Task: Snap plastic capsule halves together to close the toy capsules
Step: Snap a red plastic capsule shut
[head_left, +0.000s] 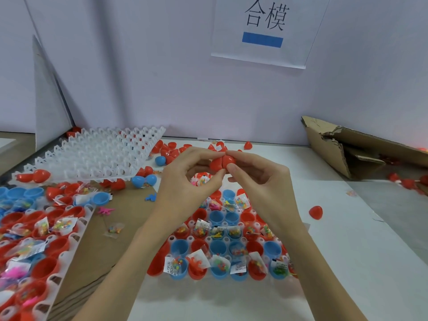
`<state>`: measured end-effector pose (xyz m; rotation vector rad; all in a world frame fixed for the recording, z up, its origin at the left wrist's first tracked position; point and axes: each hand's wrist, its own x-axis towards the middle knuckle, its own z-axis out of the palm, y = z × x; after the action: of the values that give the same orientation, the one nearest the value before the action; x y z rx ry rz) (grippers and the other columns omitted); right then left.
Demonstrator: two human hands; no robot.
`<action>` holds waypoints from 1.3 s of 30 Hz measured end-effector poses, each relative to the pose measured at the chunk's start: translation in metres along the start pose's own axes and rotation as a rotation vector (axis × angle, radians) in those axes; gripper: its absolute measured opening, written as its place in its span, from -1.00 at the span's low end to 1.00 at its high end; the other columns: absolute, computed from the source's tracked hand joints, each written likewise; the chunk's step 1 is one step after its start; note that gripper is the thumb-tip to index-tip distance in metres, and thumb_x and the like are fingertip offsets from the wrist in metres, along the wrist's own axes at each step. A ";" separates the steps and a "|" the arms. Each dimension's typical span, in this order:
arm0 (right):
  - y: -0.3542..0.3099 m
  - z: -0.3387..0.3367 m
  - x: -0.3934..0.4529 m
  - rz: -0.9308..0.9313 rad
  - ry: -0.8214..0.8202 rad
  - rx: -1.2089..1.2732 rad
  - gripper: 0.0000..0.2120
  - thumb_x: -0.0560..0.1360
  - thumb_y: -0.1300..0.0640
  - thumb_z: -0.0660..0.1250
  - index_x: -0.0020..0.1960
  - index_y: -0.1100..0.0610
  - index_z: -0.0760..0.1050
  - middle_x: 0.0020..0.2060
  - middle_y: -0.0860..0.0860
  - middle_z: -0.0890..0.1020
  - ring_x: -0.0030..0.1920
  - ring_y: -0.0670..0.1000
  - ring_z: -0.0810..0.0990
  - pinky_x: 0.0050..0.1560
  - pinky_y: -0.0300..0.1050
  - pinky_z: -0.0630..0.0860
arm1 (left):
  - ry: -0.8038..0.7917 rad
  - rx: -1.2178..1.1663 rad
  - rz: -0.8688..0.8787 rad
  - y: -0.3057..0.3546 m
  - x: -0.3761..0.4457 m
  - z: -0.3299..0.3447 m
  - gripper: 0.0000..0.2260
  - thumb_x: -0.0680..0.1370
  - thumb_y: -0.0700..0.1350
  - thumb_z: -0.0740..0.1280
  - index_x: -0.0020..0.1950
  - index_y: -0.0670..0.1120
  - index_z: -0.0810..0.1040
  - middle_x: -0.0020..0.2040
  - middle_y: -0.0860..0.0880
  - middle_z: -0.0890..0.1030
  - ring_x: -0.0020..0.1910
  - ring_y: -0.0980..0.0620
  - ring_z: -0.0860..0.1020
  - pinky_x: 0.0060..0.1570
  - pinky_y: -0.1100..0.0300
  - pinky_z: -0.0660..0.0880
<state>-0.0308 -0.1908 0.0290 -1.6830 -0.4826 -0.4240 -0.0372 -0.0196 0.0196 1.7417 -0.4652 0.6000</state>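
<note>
At the centre of the frame, the left hand (185,179) and right hand (257,179) pinch a red capsule (222,161) between curled fingers, its two halves meeting at a visible seam (held above the worktop (347,239)). Below it sits a tray (228,239) of open red and blue halves.

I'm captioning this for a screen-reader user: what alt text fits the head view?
Two hands, left hand and right hand, press a red capsule together above a white tray of open red and blue halves holding bagged toys. An empty white tray lies behind left, torn cardboard right.
</note>
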 end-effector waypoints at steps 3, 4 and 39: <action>0.000 0.001 0.000 -0.012 0.003 -0.029 -0.72 0.52 0.14 0.45 0.23 0.11 0.65 0.03 -0.08 0.72 0.01 -0.09 0.72 0.04 -0.22 0.65 | -0.004 -0.021 0.000 0.001 0.000 0.000 -0.71 0.53 -0.25 0.51 0.22 -0.02 0.66 0.09 0.03 0.66 0.10 0.03 0.67 0.10 0.30 0.58; 0.000 0.001 0.000 -0.017 0.006 -0.035 -0.73 0.52 0.13 0.45 0.21 0.10 0.65 0.02 -0.08 0.72 0.00 -0.09 0.72 0.03 -0.23 0.65 | -0.009 -0.035 0.003 0.002 0.001 -0.001 -0.71 0.52 -0.24 0.51 0.22 -0.03 0.66 0.10 0.01 0.66 0.10 0.02 0.67 0.10 0.30 0.58; 0.000 0.002 -0.001 -0.018 0.006 0.003 -0.76 0.55 0.11 0.39 0.22 0.02 0.63 0.02 -0.18 0.71 0.06 -0.17 0.69 0.03 -0.36 0.58 | 0.047 0.015 -0.055 0.004 -0.002 0.006 -0.66 0.46 -0.12 0.59 0.21 -0.01 0.64 0.08 0.09 0.68 0.09 0.07 0.67 0.14 0.22 0.62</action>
<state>-0.0313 -0.1883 0.0284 -1.6752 -0.4936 -0.4412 -0.0400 -0.0260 0.0201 1.7452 -0.3796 0.6059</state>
